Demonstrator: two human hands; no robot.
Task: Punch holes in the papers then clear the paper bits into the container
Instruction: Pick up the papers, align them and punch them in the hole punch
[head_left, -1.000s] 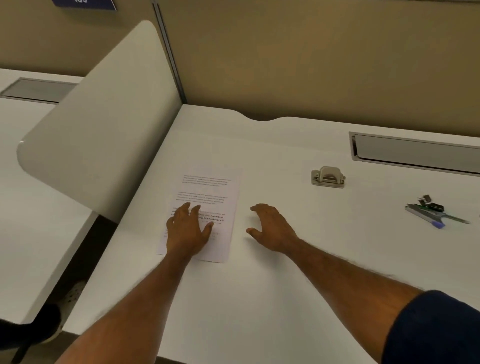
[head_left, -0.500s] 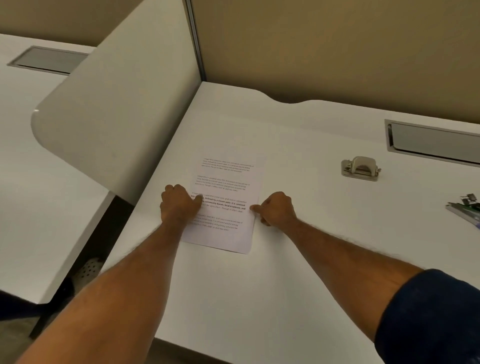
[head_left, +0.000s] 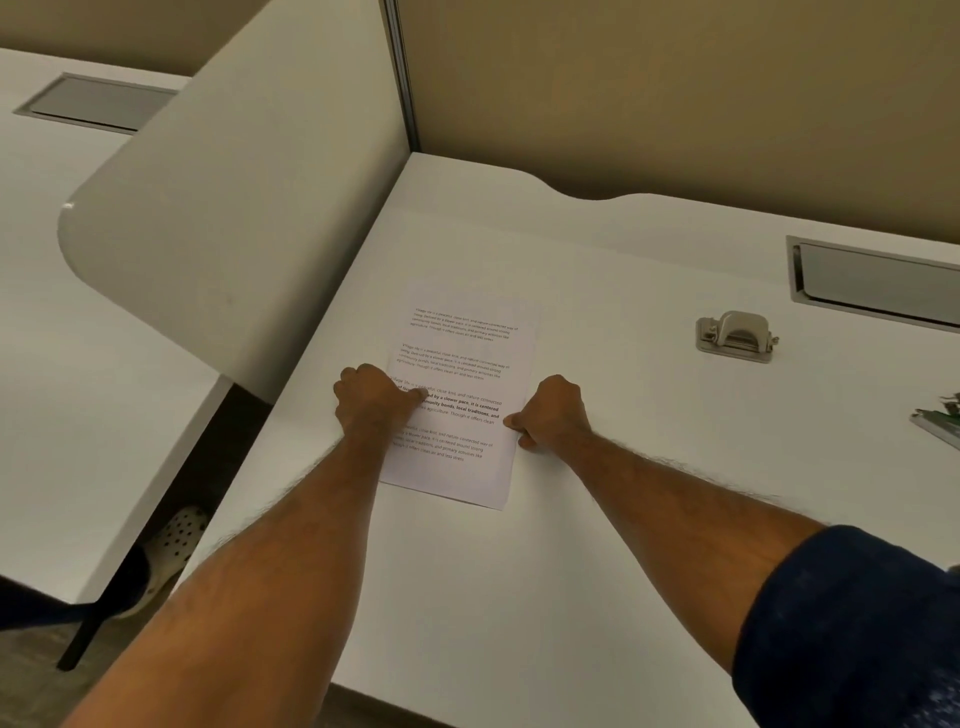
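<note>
I'm looking at the paper first: printed sheet(s), lying flat on the desk, mid-left, near the divider. Can't tell if it's one sheet or a thin stack; edges look flush, too thin to count.

Both hands are working it from opposite sides. Left hand is curled w/ knuckles on the left edge and thumb pressing down onto the text, so it's pinning or pinching that edge. Right hand is curled at the right edge, thumb and forefinger tips meeting the paper's border. Prob. squaring the sheets or getting a grip to lift, since flat paper on a smooth desk needs an edge pried up. Whether the right fingers are actually clamping the edge or just touching it, I can't tell; fingertips are tucked under.

Punch is sitting well apart to the right, untouched, handle up. So I'm judging no holes punched yet.

Hard to make out: no container showing anywhere. At the right border a greenish item is getting cut off, unidentifiable. A grey cable tray is only partly showing behind the punch. A shoe is peeking out below the desk.
</note>
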